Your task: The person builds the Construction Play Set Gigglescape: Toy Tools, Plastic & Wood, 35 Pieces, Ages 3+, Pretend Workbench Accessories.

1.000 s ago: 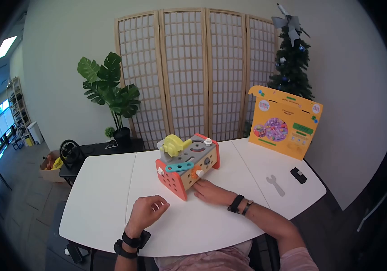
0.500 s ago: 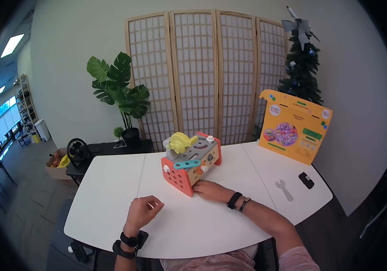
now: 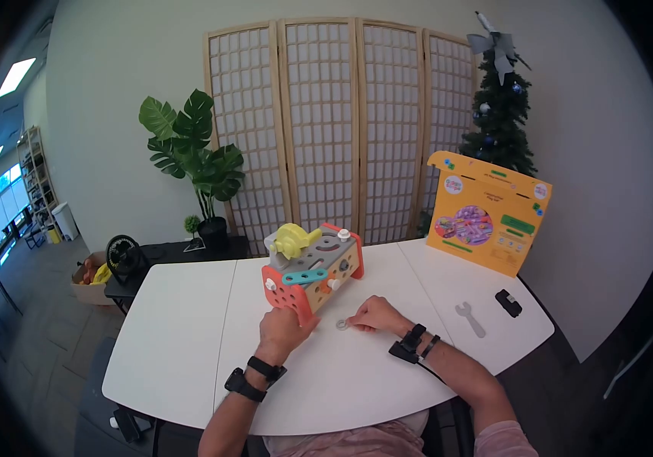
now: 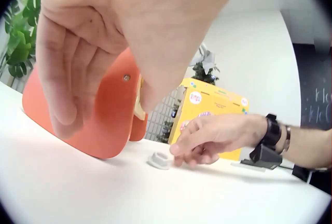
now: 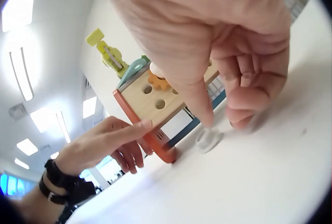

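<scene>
A toy workbench [image 3: 325,283] with red end panels, a grey top and holed wooden sides stands on the table. My left hand [image 3: 284,329] straddles its near red panel [image 4: 111,112], fingers along the outer face and thumb at the edge. Just right of that panel lies a small pale-grey ring-shaped piece [image 3: 342,324]. My right hand [image 3: 378,314] is low over the table, its fingertips right at the ring's edge, fingers loosely bent. A yellow toy part [image 3: 294,241] sits on top of the workbench, and a teal holed strip [image 3: 304,276] lies across its front edge.
On the right of the white table [image 3: 166,343] lie a grey toy wrench [image 3: 469,318] and a black device [image 3: 508,303]. A yellow cardboard box panel [image 3: 486,209] stands behind them. A plant and a folding screen are beyond the table.
My right hand has come out from beneath the workbench toward the right, and the grey ring now shows at its fingertips. My left hand has moved up to the red panel.
</scene>
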A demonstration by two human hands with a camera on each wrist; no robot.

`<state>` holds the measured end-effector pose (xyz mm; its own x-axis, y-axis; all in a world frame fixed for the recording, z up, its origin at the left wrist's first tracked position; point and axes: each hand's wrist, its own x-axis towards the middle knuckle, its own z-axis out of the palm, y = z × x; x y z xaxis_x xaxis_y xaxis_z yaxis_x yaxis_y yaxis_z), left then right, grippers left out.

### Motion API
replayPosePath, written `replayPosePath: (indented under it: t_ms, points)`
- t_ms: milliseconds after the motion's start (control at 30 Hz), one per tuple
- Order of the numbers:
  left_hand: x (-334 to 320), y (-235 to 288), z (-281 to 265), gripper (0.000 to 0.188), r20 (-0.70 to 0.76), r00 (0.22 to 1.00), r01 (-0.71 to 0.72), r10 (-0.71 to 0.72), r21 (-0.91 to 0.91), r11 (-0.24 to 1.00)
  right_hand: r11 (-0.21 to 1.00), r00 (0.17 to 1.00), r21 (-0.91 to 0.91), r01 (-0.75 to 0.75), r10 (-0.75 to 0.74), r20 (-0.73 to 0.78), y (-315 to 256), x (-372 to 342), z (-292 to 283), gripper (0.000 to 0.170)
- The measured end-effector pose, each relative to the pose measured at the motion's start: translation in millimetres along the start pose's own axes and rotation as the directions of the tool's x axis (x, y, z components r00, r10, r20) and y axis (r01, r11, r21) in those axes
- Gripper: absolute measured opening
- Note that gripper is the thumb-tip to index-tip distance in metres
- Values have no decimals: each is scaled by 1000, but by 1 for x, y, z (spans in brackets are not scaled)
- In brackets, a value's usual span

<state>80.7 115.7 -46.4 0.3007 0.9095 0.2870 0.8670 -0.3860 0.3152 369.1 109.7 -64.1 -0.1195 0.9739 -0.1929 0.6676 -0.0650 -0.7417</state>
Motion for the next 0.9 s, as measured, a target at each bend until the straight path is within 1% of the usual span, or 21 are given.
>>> replayPosePath:
  t_ms: [33, 67, 100, 133, 167, 200, 233, 267, 300, 333, 400, 433, 500, 667, 733, 900]
  points:
    - [4, 7, -1, 64, -19, 999, 52, -51, 51, 997, 1000, 1000, 2, 3, -3, -5, -1, -4, -1, 15]
    - [6, 14, -3, 64, -22, 999, 48, -47, 54, 997, 990, 990, -138, 38, -56, -129, -1, -8, 0, 16]
    - [5, 19, -5, 64, -62, 994, 91, -86, 78, 993, 959, 963, -279, 54, -124, -240, -1, -12, 0, 20]
    - [6, 22, -7, 65, -102, 987, 135, -125, 100, 986, 959, 962, -277, 54, -124, -243, -3, -16, 1, 20]
    - [7, 22, -4, 65, -100, 988, 131, -121, 103, 986, 932, 921, -236, 275, -326, -213, -4, -21, 3, 21]
    - [8, 21, 1, 62, -107, 988, 119, -111, 75, 990, 856, 837, -187, 482, -513, -192, -2, -25, 5, 23]
    - [9, 19, 6, 59, -115, 988, 108, -102, 48, 993, 858, 838, -183, 480, -510, -193, 2, -26, 9, 23]
    - [9, 16, 9, 59, -110, 989, 109, -102, 53, 993, 768, 795, -313, 559, -604, -63, 5, -26, 14, 28]
    - [10, 13, 11, 54, -107, 992, 65, -64, 8, 998, 649, 739, -422, 633, -669, 80, 8, -27, 18, 34]
    - [10, 10, 13, 50, -106, 994, 21, -25, -38, 999, 651, 740, -419, 633, -668, 78, 9, -29, 23, 34]
    - [11, 8, 18, 49, -100, 995, 18, -22, -43, 999, 659, 765, -446, 606, -636, 100, 10, -32, 30, 43]
    - [11, 9, 19, 47, -100, 995, 16, -21, -53, 998, 661, 767, -447, 603, -635, 96, 10, -32, 31, 43]
    - [8, 10, 20, 47, -103, 994, 22, -27, -57, 998, 624, 748, -489, 610, -656, 96, 9, -29, 32, 47]
    - [-1, 16, 16, 46, -117, 993, 16, -25, -76, 997, 640, 745, -462, 614, -663, 71, 12, -17, 39, 46]
    - [-6, 21, 13, 46, -70, 998, -13, 4, -135, 991, 649, 749, -447, 615, -659, 73, 7, -16, 39, 46]
    - [-12, 27, 18, 46, -88, 996, -43, 29, -165, 985, 722, 800, -374, 582, -591, 104, 1, -12, 40, 43]
